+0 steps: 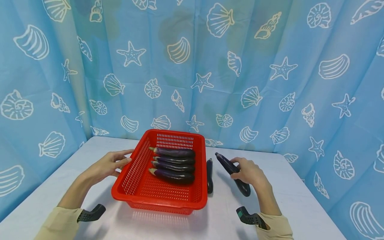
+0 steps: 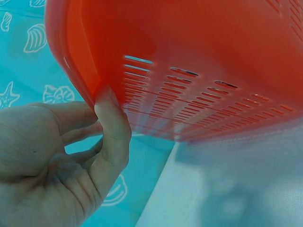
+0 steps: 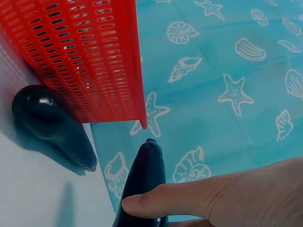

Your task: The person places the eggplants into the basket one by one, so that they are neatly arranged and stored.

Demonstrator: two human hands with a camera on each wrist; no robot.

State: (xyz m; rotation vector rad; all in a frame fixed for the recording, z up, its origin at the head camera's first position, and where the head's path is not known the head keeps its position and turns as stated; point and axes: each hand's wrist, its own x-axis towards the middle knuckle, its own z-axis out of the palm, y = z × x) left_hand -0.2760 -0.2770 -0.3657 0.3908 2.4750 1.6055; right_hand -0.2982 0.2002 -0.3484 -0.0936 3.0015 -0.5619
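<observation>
A red plastic basket [image 1: 159, 204] with slotted walls holds several dark purple eggplants [image 1: 175, 166] lying side by side. At its left rim is my left hand [image 1: 103, 165]; in the left wrist view the thumb [image 2: 113, 127] and fingers pinch the rim's edge. My right hand [image 1: 248, 170] grips another eggplant [image 1: 222, 160] around its middle, to the right of the basket, tilted with the stem end toward the back left. In the right wrist view the thumb lies across this eggplant [image 3: 146, 172]. One more eggplant [image 1: 209, 176] lies on the table against the basket's right side.
The white table [image 1: 222, 216] carries the basket near its middle. A blue curtain [image 1: 186, 66] with white shell and starfish prints hangs behind and along both sides. Each wrist wears a dark strap with a bracket, the left bracket [image 1: 91, 213] beside the basket's front corner.
</observation>
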